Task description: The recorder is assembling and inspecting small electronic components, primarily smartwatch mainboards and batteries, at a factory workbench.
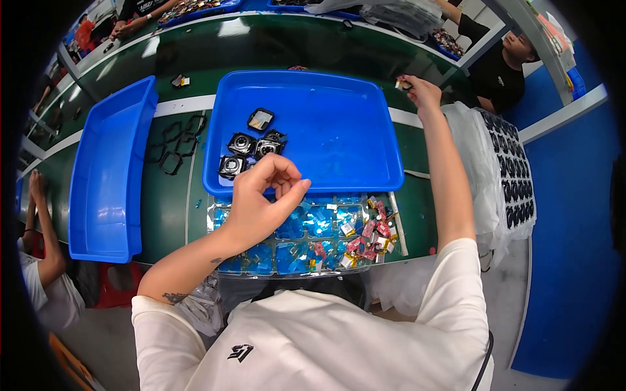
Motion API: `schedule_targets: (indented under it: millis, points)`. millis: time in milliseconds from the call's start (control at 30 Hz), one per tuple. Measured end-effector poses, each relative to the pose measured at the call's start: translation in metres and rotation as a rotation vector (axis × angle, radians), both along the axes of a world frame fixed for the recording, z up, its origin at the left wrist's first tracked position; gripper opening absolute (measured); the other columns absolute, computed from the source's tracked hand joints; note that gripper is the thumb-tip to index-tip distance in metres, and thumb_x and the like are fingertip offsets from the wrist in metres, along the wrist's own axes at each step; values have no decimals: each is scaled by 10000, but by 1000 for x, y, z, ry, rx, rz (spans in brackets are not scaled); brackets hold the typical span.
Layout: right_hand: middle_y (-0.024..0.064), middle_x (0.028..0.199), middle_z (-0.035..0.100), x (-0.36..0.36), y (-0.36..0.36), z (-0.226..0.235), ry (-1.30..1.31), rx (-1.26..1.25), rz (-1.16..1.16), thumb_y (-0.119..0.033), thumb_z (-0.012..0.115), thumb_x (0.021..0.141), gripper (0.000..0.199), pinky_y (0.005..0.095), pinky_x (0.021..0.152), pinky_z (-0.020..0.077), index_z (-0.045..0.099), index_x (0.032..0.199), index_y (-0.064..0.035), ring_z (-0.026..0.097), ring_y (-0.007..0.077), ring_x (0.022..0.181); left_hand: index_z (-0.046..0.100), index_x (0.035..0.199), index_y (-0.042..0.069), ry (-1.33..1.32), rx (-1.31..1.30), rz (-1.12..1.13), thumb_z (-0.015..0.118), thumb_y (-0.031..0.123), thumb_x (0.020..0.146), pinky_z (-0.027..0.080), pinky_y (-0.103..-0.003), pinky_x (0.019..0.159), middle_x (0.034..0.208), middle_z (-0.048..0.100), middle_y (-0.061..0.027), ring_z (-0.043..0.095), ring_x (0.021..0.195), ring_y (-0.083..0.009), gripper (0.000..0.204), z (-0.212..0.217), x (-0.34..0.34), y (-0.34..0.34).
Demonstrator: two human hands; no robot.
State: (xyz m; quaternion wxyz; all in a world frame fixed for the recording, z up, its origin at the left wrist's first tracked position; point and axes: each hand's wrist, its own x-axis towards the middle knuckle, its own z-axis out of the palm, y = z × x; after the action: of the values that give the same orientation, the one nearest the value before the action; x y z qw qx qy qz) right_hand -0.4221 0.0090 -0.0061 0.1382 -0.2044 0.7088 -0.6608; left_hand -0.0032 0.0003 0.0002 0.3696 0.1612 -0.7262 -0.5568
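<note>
My right hand [424, 94] reaches out past the far right corner of the blue tray [326, 130]. Its fingers pinch a small electronic part [403, 83], dark with a whitish-yellow piece. Above the tray's near edge is my left hand [267, 199], its fingers curled in and the thumb close to the index fingertip; I see nothing in it. Beyond it, in the tray's left part, lie several black round-faced housings [241, 143] and a squarish black case [261, 120]. A clear compartment tray [267, 268] below holds blue film pieces and, at its right, several small batteries with red boards [372, 238].
An upended-looking blue tray [104, 176] stands at left, beside black frames [173, 161]. A small part [180, 81] rests on the green belt [287, 42]. Stacked trays of black parts [512, 169] with white plastic stand at right. Other people sit around the line.
</note>
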Motion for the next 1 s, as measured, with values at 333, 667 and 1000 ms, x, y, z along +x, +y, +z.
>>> schedule_targets:
  millis: [333, 667, 1000]
  points:
    - [53, 732, 673, -28, 2, -26, 319, 208, -220, -294, 686, 827, 285, 239, 544, 489, 713, 860, -13, 609, 117, 569, 607, 840, 30, -86, -65, 17, 692, 50, 783, 363, -172, 507, 700, 589, 11, 472, 575, -25, 104, -4, -3, -7]
    - [100, 754, 697, -28, 30, -38, 553, 410, -92, -238, 633, 772, 215, 317, 688, 515, 725, 867, -68, 679, 217, 680, 621, 835, 35, -130, -99, 15, 697, 55, 769, 358, -186, 516, 702, 603, 12, 474, 574, -36, 102, -5, -5, -5]
    - [71, 737, 693, -19, 13, -33, 679, 563, -204, -261, 664, 761, 257, 287, 650, 511, 706, 926, -68, 667, 160, 608, 621, 835, 33, -132, -115, 8, 686, 46, 775, 357, -192, 509, 698, 613, 1, 492, 569, -42, 89, -3, -2, -4]
